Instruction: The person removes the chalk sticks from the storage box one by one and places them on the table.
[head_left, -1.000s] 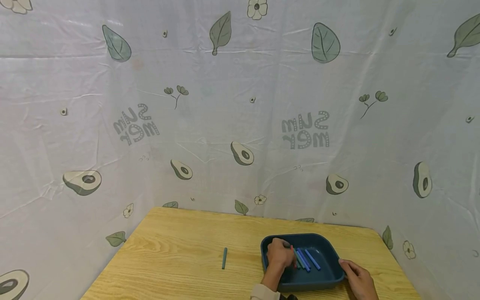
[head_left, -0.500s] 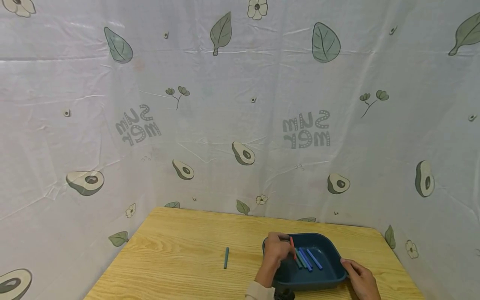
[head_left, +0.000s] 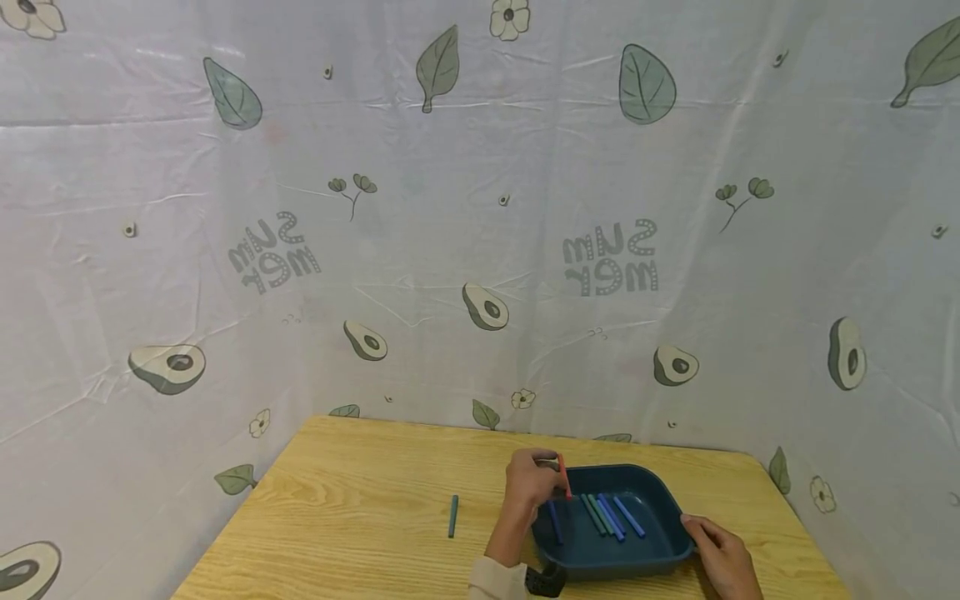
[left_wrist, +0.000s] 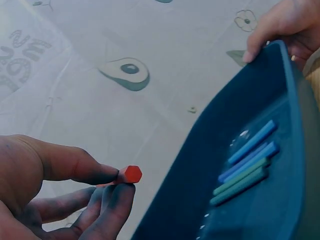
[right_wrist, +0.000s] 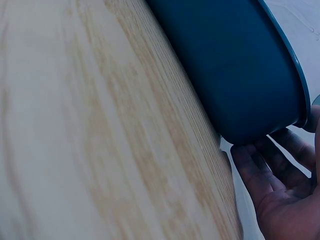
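Observation:
My left hand [head_left: 531, 477] pinches a red six-sided stick [head_left: 564, 477] between thumb and fingers, over the left rim of a dark blue tray [head_left: 658, 546]. The left wrist view shows the flat end of the red stick [left_wrist: 133, 174] at the fingertips. At the tray's right side my right hand [head_left: 720, 557] grips the rim, thumb on top and fingers against the outer wall and underside in the right wrist view. Inside the tray lie blue sticks [head_left: 628, 517] and green sticks [head_left: 592, 515] side by side, and a dark blue stick [head_left: 555, 522] near the left wall.
A single green stick [head_left: 453, 517] lies on the wooden table [head_left: 360, 517], left of the tray. Behind the table hangs a pale sheet [head_left: 420, 208] printed with leaves and avocados.
My left hand has lifted the red stick from the sticks in the tray and carried it left to the rim. This uncovers the dark blue stick. My right hand stays on the tray.

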